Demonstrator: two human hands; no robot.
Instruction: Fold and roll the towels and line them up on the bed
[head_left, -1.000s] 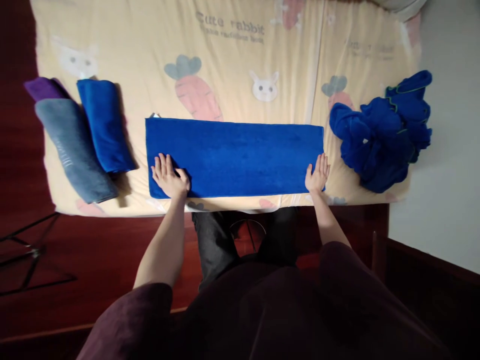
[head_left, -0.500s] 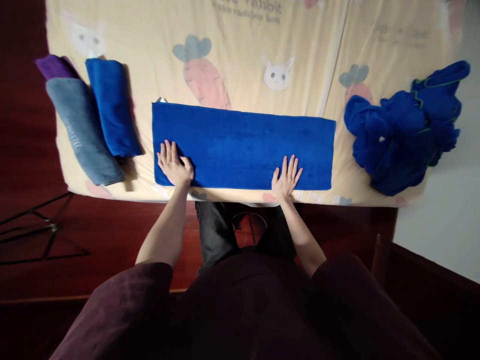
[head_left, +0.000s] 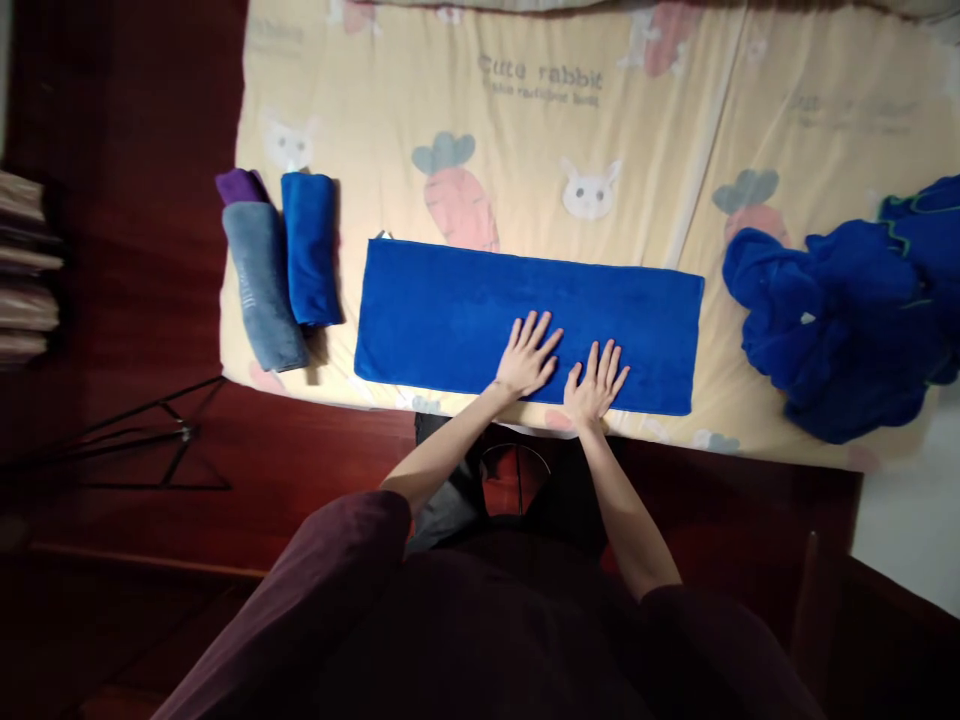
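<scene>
Our left hand (head_left: 527, 360) and right hand (head_left: 594, 388) lie palm down in the head view, fingers straight and spread, with nothing gripped in either. Both rest on the blue cloth (head_left: 442, 315), close beside each other but apart, near its edge on our side. The cloth lies flat in a long rectangle on the patterned sheet (head_left: 637, 120), directly before us.

A second ago our hands were at opposite ends of it; since then the right has come inward from the right end, and the left has crossed from the left end to about the middle. We judge from this that the cloth is being smoothed, its surface now looking even.

On our left lie a blue roll (head_left: 310, 245) and a grey roll (head_left: 261, 280), with a purple cloth (head_left: 238, 186) at the grey one's far end. On our right sits a crumpled blue heap (head_left: 862, 330).
</scene>
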